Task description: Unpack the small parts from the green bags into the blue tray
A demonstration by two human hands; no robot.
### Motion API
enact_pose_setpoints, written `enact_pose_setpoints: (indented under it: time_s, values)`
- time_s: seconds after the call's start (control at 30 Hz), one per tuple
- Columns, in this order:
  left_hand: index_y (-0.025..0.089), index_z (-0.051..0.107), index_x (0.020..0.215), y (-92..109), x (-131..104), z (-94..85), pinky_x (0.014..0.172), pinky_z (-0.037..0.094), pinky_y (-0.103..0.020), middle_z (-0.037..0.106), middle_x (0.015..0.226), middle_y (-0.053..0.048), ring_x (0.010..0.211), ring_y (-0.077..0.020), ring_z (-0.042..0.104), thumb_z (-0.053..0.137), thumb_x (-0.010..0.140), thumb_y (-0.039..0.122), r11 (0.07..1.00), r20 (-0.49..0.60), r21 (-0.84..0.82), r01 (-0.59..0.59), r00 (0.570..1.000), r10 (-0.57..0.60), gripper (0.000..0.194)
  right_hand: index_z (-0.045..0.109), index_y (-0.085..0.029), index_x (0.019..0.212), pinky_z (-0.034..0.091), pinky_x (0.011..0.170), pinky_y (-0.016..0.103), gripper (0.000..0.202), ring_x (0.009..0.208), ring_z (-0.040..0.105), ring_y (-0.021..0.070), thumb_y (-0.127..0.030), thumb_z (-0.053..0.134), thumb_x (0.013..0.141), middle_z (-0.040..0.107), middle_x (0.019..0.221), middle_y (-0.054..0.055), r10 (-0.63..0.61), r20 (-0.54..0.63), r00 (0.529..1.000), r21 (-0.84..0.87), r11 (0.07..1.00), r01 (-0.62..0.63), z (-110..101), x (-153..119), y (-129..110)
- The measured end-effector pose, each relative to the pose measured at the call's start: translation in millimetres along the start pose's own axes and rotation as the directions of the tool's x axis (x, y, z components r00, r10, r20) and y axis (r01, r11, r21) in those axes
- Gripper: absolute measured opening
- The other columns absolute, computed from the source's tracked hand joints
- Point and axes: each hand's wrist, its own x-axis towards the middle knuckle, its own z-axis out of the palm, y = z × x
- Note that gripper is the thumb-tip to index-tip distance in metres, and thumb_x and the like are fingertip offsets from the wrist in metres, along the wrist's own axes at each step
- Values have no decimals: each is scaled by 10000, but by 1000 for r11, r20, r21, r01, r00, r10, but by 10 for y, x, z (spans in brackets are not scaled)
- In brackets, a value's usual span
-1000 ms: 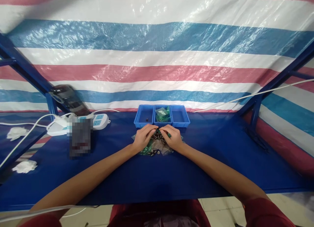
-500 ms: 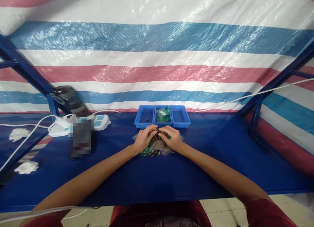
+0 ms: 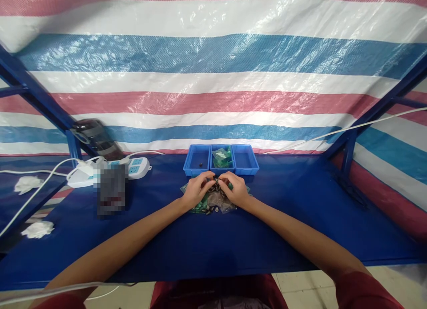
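Note:
My left hand and my right hand meet over a heap of small dark metallic parts and clear and green plastic bags on the blue table. Fingers of both hands are pinched close together, around something small and dark that I cannot make out. Just beyond the hands stand three joined blue trays. A small dark piece lies in the left tray. Green bags with a pale label fill the middle tray. The right tray shows only its bare floor.
To the left are a white power strip with plugged cables, a blurred-out dark object and a dark bottle. Crumpled white tissues lie at far left. Blue frame posts and a striped sheet stand behind.
My fingers have shifted slightly over the heap, and the green bit seen between them earlier no longer shows there. The whole view has moved a little; trays and bags stay put.

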Motion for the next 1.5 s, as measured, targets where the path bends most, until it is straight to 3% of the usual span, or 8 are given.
enact_pose_setpoints:
  time_s: [0.2, 0.5, 0.83, 1.27, 1.5]
  values:
    - [189, 580, 1031, 17, 20, 1, 530, 449, -195, 649, 805, -14, 497, -73, 505, 518, 912, 370, 996, -8, 39, -76, 997, 77, 225, 581, -190, 884, 463, 623, 272, 206, 642, 556, 152, -310, 426, 949, 592, 735, 45, 19, -10, 1000, 9, 1000, -19, -10, 3, -4]
    - [177, 603, 1009, 13, 23, 3, 544, 453, -200, 659, 848, -38, 529, -76, 501, 539, 909, 301, 987, -37, 36, -155, 987, 156, 172, 593, -185, 848, 466, 650, 290, 223, 686, 570, 164, -280, 421, 955, 602, 741, 54, -22, 7, 1000, 20, 1000, 22, -8, 20, 0]
    - [171, 609, 962, 61, 32, -21, 550, 440, -202, 649, 820, -32, 532, -76, 499, 532, 913, 309, 994, -64, 40, -99, 993, 102, 166, 595, -188, 1013, 504, 642, 283, 171, 673, 595, 154, -288, 483, 932, 635, 808, 60, 0, -29, 1000, 33, 999, 1, 17, -17, 26]
    - [171, 623, 923, 14, 26, -6, 560, 442, -203, 655, 820, -25, 551, -77, 525, 539, 909, 303, 996, -43, 29, -85, 995, 86, 157, 598, -185, 998, 501, 653, 283, 165, 712, 609, 161, -260, 463, 938, 644, 832, 66, -32, -9, 999, 24, 999, 32, 22, -7, 33]
    - [172, 627, 951, -17, 31, 17, 639, 480, -217, 667, 858, -44, 709, -120, 609, 527, 914, 268, 991, -36, 7, -132, 991, 132, 144, 591, -184, 987, 513, 671, 276, 177, 711, 626, 159, -281, 449, 945, 653, 838, 64, 13, -23, 1000, 21, 1000, -12, 8, -6, 18]
